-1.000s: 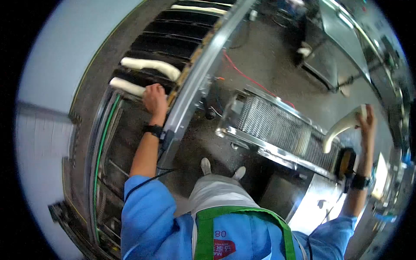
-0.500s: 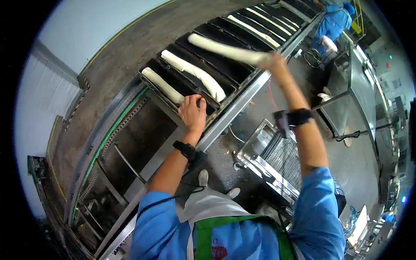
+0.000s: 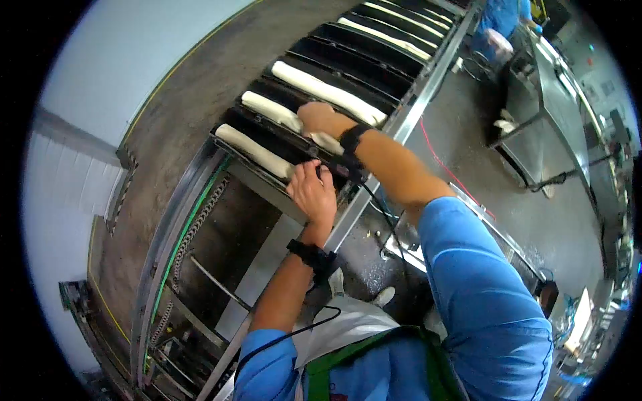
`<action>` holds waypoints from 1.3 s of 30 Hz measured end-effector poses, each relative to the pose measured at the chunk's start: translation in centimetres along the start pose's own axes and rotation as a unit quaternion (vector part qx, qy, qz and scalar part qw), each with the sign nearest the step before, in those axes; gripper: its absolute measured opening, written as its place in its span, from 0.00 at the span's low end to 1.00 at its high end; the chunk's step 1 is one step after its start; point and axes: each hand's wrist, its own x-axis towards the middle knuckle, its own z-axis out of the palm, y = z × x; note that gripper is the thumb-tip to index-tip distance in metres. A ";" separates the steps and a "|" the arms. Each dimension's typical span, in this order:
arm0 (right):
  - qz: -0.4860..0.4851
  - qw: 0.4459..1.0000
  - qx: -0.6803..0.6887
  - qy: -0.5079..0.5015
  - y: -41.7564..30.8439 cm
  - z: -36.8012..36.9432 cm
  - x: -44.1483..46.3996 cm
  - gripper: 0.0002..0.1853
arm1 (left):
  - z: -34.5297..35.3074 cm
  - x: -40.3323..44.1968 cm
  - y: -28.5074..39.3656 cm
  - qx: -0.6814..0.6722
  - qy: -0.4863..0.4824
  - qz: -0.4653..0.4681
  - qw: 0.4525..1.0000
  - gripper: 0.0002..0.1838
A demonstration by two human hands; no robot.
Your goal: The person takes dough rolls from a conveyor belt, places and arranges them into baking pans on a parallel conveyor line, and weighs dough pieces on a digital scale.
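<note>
Long rolls of pale dough lie in black baking tins (image 3: 374,63) set side by side on a metal conveyor. At the near corner of the first tin, my left hand (image 3: 313,195) has its fingers curled over the tin's end, by the end of the nearest dough roll (image 3: 254,151). My right hand (image 3: 324,121) is closed around the middle of the second dough roll (image 3: 269,109), hiding part of it; its fingertips are out of sight. Beyond it a third dough roll (image 3: 328,91) rests full length in its tin.
A metal conveyor rail (image 3: 418,110) runs along my side of the tins. To the left curves a chain track (image 3: 194,230) with a green strip. A steel table (image 3: 552,113) stands at right, and another person in blue (image 3: 498,17) is at the far end.
My right hand has let go of the third roll, which now lies straight in its tin, and moved left onto the second roll. My left hand stays at the near tin's end.
</note>
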 end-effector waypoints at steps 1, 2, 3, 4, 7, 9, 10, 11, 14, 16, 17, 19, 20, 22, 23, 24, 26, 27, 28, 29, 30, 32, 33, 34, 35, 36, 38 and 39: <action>0.025 0.996 0.047 0.066 0.6 -0.2 -0.1 0.15 | 0.1 0.1 -0.1 -0.003 0.020 0.009 1.000 0.08; 0.036 0.988 0.133 0.075 0.9 -1.8 -1.2 0.14 | 0.0 -0.1 -0.2 -0.008 0.014 0.015 1.000 0.08; 0.017 0.973 0.195 0.119 1.4 -3.0 -2.8 0.13 | 0.1 -0.1 -0.2 0.015 0.022 0.014 1.000 0.08; 0.001 0.953 0.256 0.165 2.1 -4.3 -4.8 0.12 | 0.1 -0.2 -0.2 0.037 0.028 0.015 0.999 0.09; -0.068 0.867 0.449 0.203 3.5 -8.5 -14.2 0.09 | 0.2 0.0 -0.3 0.030 -0.009 -0.008 0.999 0.10; -0.082 0.835 0.477 0.261 3.8 -10.6 -22.3 0.10 | 1.5 0.0 -1.4 0.027 0.007 0.040 0.999 0.11; -0.084 0.836 0.446 0.309 4.4 -10.9 -26.6 0.11 | 2.4 0.4 -2.0 0.054 -0.010 0.029 0.998 0.11; -0.086 0.850 0.375 0.359 4.9 -11.2 -31.1 0.11 | 2.7 0.8 -2.3 0.018 -0.010 0.083 0.996 0.11; 0.046 0.818 0.440 0.368 3.7 -9.3 -44.7 0.13 | 6.7 3.9 -8.3 -0.090 -0.030 0.140 0.986 0.17; 0.220 0.821 0.364 0.381 2.2 -7.0 -54.9 0.14 | 2.0 2.8 -2.7 0.048 -0.074 0.054 0.995 0.18; 0.283 0.794 0.346 0.413 1.4 -4.9 -59.6 0.15 | 2.7 2.7 -4.3 0.057 -0.057 0.062 0.995 0.19; 0.435 0.738 0.286 0.429 -0.5 -2.6 -68.1 0.18 | 4.3 4.5 -7.1 0.087 -0.025 0.083 0.992 0.20; 0.470 0.678 0.274 0.495 -1.4 -0.5 -72.1 0.18 | 4.7 4.8 -7.1 0.109 -0.014 0.096 0.989 0.20; 0.612 0.600 0.211 0.470 -4.2 1.5 -79.4 0.16 | 2.9 3.0 -3.6 0.121 -0.036 0.069 0.990 0.20; 0.702 0.567 0.154 0.403 -5.8 0.0 -79.4 0.15 | 5.1 4.3 -6.1 0.151 -0.043 0.055 0.986 0.20; 0.776 0.525 0.098 0.335 -7.4 -1.0 -80.2 0.14 | 5.0 3.9 -5.3 0.150 -0.044 0.057 0.986 0.20; 0.833 0.510 -0.081 0.198 -7.7 2.3 -83.6 0.13 | 4.4 3.5 -4.1 0.133 -0.064 0.037 0.988 0.20; 0.852 0.491 -0.052 0.173 -6.8 4.1 -85.4 0.16 | 4.5 3.5 -4.2 0.137 -0.060 0.035 0.988 0.20; 0.850 0.495 -0.056 0.171 -5.3 7.2 -87.6 0.21 | 4.9 3.9 -4.9 0.116 -0.068 0.036 0.990 0.20; 0.827 0.521 0.003 0.211 -3.5 8.4 -87.4 0.25 | 4.9 4.0 -5.6 0.096 -0.074 0.035 0.992 0.20; 0.796 0.547 0.063 0.249 -1.4 9.6 -87.0 0.29 | 4.3 3.6 -5.2 0.104 -0.064 0.028 0.992 0.20; 0.706 0.680 0.022 0.196 5.5 16.0 -86.9 0.29 | 3.5 3.1 -3.9 0.125 -0.054 0.051 0.989 0.19; 0.712 0.690 0.056 0.114 7.7 14.0 -82.1 0.30 | 3.7 3.0 -4.7 0.074 -0.039 0.113 0.990 0.18; 0.658 0.745 -0.021 0.107 9.4 13.7 -78.1 0.30 | 3.7 3.1 -7.0 0.035 -0.015 0.166 0.985 0.17; 0.623 0.778 -0.040 0.068 11.3 14.0 -75.5 0.29 | 4.4 4.1 -9.4 0.031 -0.026 0.130 0.991 0.15; 0.577 0.813 -0.066 0.033 13.7 14.5 -73.3 0.29 | 2.5 2.0 -6.7 0.039 -0.029 0.092 0.995 0.14; 0.476 0.866 -0.154 -0.003 18.8 18.7 -72.6 0.22 | -0.3 -0.4 -1.2 -0.084 -0.050 -0.023 0.995 0.13; 0.482 0.871 -0.088 -0.038 18.9 16.8 -71.1 0.21 | 1.3 0.1 -4.3 -0.117 -0.005 0.016 0.993 0.11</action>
